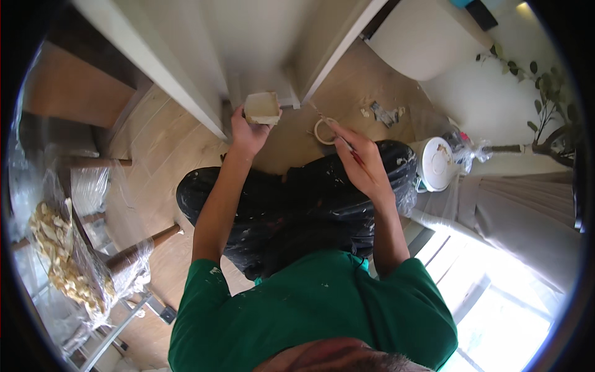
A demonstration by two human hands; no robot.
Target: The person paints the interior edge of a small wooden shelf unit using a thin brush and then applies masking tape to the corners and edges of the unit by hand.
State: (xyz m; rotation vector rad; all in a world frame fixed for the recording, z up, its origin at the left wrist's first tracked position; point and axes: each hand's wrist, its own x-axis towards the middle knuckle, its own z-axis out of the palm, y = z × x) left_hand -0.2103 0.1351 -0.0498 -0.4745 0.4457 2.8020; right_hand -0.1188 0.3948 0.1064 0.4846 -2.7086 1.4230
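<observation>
This place appears to be a room in a home, with painting or finishing work in it. The wood-plank floor point(152, 139), the greyish curtain point(520, 217) beside a bright window point(505, 322) and the leafy plant point(546, 87) speak for a home. At the left, clear plastic film point(92, 185) hangs around wooden furniture legs point(145, 248). A white lidded bucket point(437, 164) carries stains, and the black trousers point(297, 208) show pale, paint-like spots.

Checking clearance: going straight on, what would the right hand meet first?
Probably the tape roll just ahead of the right hand, perhaps touching it; beyond, the white panel. Depth is unclear.
</observation>
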